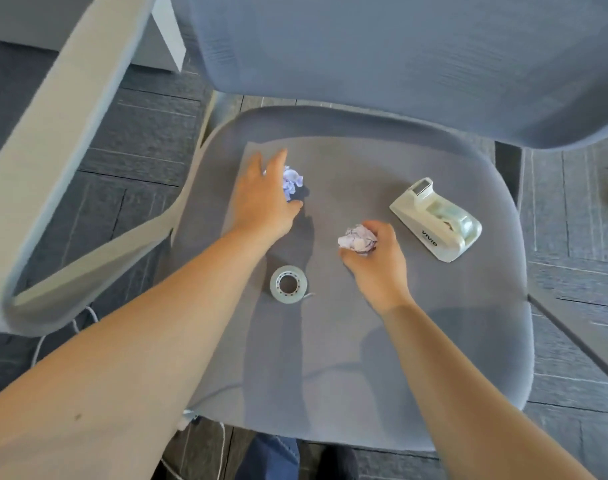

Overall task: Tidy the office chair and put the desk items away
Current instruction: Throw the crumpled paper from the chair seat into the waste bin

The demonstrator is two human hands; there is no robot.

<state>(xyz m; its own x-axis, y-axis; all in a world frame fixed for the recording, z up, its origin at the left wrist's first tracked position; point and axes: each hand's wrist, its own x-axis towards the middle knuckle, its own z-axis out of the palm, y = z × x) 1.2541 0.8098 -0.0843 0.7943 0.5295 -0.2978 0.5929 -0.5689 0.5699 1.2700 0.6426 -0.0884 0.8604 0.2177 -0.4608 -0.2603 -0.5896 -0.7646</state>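
A grey office chair seat (364, 341) fills the view. My left hand (264, 199) reaches over a crumpled bluish paper ball (292, 181) at the seat's back left, fingers spread around it, thumb beside it. My right hand (378, 261) is closed on a second crumpled white paper ball (358, 239) near the seat's middle. A roll of clear tape (288, 284) lies flat between my forearms. A white tape dispenser (437, 220) marked VIVID stands on the seat's right side.
The chair's grey backrest (399, 57) rises behind the seat. A light grey armrest (63, 168) loops on the left. Dark carpet tiles (572, 237) surround the chair, and a white cable (39, 344) trails on the floor at left.
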